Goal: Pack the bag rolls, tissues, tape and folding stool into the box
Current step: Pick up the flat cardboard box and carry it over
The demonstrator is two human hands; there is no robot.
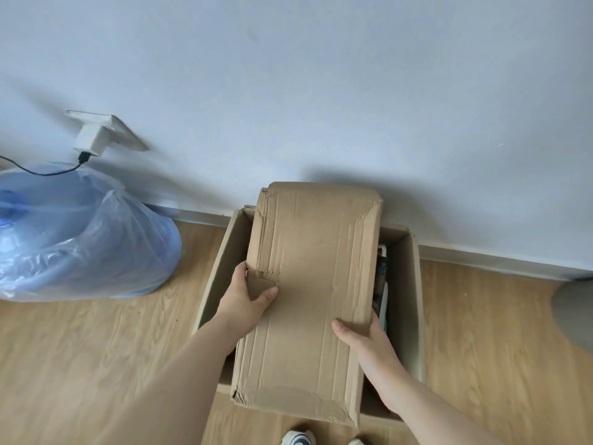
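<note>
An open brown cardboard box (406, 300) stands on the wooden floor against the wall. Over its opening I hold a creased, flat cardboard piece (314, 293), tilted with its far end up near the wall. My left hand (248, 300) grips its left edge at a torn notch, thumb on top. My right hand (364, 337) grips its right edge lower down. Through the gap on the right side of the box some contents (382, 284) show, too hidden to name. The bag rolls, tissues, tape and stool are not recognisable.
A large blue plastic bag (80, 232) covering a bulky object sits on the floor at left. Above it a white charger (93, 139) is plugged into a wall socket, trailing a black cable. A grey rounded object (574, 313) is at the right edge. My shoes (298, 438) are below the box.
</note>
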